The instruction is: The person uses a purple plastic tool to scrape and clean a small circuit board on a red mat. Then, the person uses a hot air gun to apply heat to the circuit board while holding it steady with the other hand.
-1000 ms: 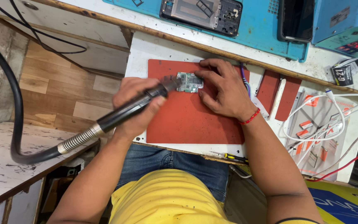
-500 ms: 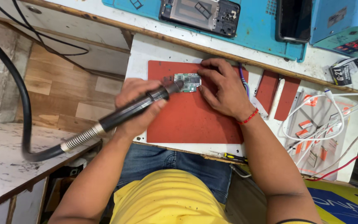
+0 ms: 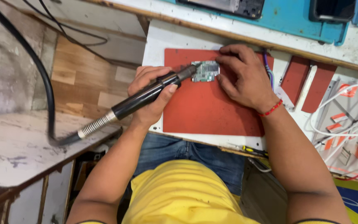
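A white work surface (image 3: 158,41) carries a red rectangular mat (image 3: 204,108), with a blue bench (image 3: 295,20) running along its far side and two smaller red pads (image 3: 307,81) off to the right among white cables (image 3: 344,120). A small green circuit board (image 3: 206,70) lies on the mat near its far edge, flat and roughly in the middle between the two hands. The left hand (image 3: 150,93) is wrapped tightly around a black hot-air handpiece (image 3: 146,97), fingers closed over the barrel and the thumb pressed along it; the tool slants up to the right, and its nozzle tip sits at the board's left edge, touching or just above it, which cannot be told apart. A coiled metal collar and a thick black hose (image 3: 42,83) trail from the tool's rear toward the lower left. The right hand (image 3: 245,79) rests on the mat just right of the board, its fingertips pressing on the board's right side rather than closing around it. A red thread bracelet (image 3: 270,110) circles that wrist.
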